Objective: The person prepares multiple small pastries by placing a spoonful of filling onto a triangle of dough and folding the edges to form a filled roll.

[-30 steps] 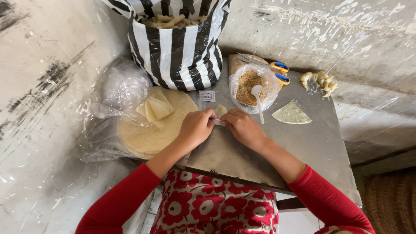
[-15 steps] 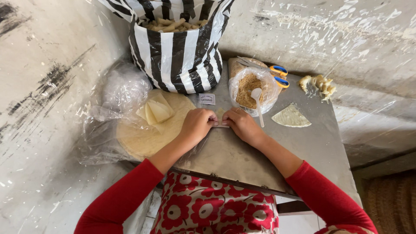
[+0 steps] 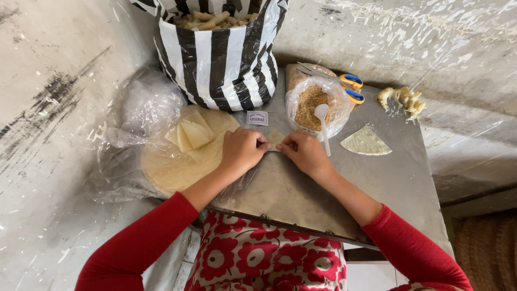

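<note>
Both hands meet over the grey metal table top (image 3: 323, 188), just in front of the black-and-white striped plastic bag (image 3: 221, 64). The left hand (image 3: 242, 152) and the right hand (image 3: 306, 153) each pinch one end of a small pale piece of thin pastry wrapper (image 3: 276, 138), fingertips curled in and nearly touching; most of the piece is hidden under them. Doing this well probably means even pressure from both sides, so the roll comes out tight and the thin sheet does not tear.

Inside the striped bag lie many pale finished rolls (image 3: 207, 19). Right of the bag sits a clear plastic bag of brown crumbly filling (image 3: 309, 105) with a white plastic spoon (image 3: 323, 124) in it. A small white rectangular label with dark print (image 3: 257, 118) lies flat just in front of the striped bag. Left of the bag, crumpled clear plastic wrapping (image 3: 142, 116) lies around a stack of round pale wrappers (image 3: 177, 159).
</note>
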